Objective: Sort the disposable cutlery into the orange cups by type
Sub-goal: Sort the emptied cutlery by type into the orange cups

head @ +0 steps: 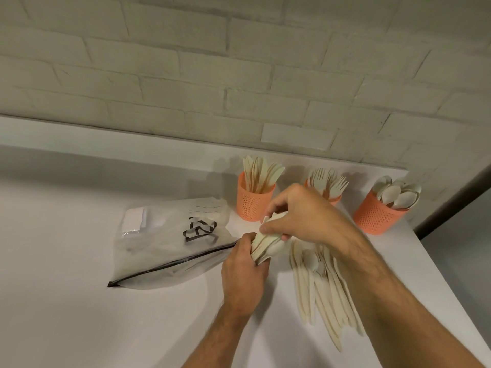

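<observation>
Cutlery bundle [267, 244] gripped in both hands

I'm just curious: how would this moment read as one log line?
left hand: grips cutlery bundle | right hand: picking from bundle | cups: sorted

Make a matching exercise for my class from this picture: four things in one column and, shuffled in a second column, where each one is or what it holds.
Column A
1. left orange cup
2. middle orange cup
3. right orange cup
4. clear zip bag

Column B
a. holds spoons
b. lies flat on the counter, left of the hands
c. holds knives
d. holds forks, partly hidden behind the right hand

Pairs: 1-c, 2-d, 3-a, 4-b
</observation>
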Available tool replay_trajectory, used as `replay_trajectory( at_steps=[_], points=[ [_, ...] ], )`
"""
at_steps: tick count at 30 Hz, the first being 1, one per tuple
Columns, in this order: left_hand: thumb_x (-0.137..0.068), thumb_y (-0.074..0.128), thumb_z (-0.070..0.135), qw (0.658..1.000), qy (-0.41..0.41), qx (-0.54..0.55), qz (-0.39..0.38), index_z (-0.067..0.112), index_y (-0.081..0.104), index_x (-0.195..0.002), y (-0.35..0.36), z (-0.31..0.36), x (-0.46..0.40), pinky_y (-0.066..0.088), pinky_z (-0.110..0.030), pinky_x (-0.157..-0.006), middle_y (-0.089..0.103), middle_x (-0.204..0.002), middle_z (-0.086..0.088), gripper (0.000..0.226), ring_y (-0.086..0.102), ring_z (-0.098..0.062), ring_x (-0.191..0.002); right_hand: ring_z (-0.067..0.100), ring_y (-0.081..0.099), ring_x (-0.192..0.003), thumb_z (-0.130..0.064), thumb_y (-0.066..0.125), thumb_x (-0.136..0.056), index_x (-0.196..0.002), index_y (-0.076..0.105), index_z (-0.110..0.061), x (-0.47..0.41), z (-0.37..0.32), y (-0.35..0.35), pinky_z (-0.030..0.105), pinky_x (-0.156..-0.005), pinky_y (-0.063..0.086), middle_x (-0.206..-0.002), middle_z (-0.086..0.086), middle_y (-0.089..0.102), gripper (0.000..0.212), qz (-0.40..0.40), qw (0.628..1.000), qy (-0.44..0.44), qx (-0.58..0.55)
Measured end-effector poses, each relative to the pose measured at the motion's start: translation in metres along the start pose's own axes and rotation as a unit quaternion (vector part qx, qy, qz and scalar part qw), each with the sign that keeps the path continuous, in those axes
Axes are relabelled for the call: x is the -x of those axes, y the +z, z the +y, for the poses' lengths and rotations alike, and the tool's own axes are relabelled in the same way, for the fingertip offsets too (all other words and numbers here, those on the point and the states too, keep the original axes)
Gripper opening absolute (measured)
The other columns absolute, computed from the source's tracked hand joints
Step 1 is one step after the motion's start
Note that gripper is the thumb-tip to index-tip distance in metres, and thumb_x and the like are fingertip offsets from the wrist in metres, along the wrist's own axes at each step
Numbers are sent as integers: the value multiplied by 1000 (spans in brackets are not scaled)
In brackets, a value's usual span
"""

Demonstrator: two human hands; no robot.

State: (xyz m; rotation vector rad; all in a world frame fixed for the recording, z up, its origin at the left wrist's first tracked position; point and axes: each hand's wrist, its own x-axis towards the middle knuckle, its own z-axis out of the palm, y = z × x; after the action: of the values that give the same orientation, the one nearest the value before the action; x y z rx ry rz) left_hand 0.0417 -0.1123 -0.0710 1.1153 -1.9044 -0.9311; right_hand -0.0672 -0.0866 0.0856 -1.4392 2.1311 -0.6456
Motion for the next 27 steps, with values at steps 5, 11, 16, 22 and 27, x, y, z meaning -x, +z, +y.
replay_trajectory(
  at_steps=[5,11,16,22,27],
  points=[
    [-78,71,5,999,-9,36,1,15,60,-115,0,-1,-1,54,-39,-75,66,-96,3,41,62,-18,-86,9,71,-74,-31,92,-66,-87,76,-25,9,10,13,37,-75,58,-82,-7,75,26,-18,996,-13,-82],
    [-79,69,1,999,-7,36,24,11,58,-118,0,1,-2,51,-30,-72,62,-93,6,41,60,-16,-83,19,73,-92,-14,86,-77,-102,76,-21,17,32,23,43,-89,58,-95,0,77,28,2,969,-55,-242],
    [-83,68,3,999,-18,26,11,11,52,-124,-4,6,-2,45,-24,-74,56,-98,10,45,54,-11,-85,4,69,-87,-27,74,-89,-100,76,-24,16,35,40,25,-79,53,-92,-11,76,11,44,984,-69,-161],
    [-80,66,1,1000,-11,-14,-4,11,47,-126,-1,3,1,53,-37,-75,63,-109,-1,51,63,-24,-94,6,66,-87,-33,80,-82,-100,76,-22,10,30,64,24,-75,53,-89,-12,73,21,135,983,-37,-121],
    [-82,69,7,1000,-14,12,-3,13,42,-139,-4,6,-1,52,-37,-86,62,-121,-2,64,61,-21,-104,2,68,-74,-22,79,-84,-93,77,-16,7,27,66,21,-68,53,-83,-8,75,11,152,968,-2,-201]
  ],
)
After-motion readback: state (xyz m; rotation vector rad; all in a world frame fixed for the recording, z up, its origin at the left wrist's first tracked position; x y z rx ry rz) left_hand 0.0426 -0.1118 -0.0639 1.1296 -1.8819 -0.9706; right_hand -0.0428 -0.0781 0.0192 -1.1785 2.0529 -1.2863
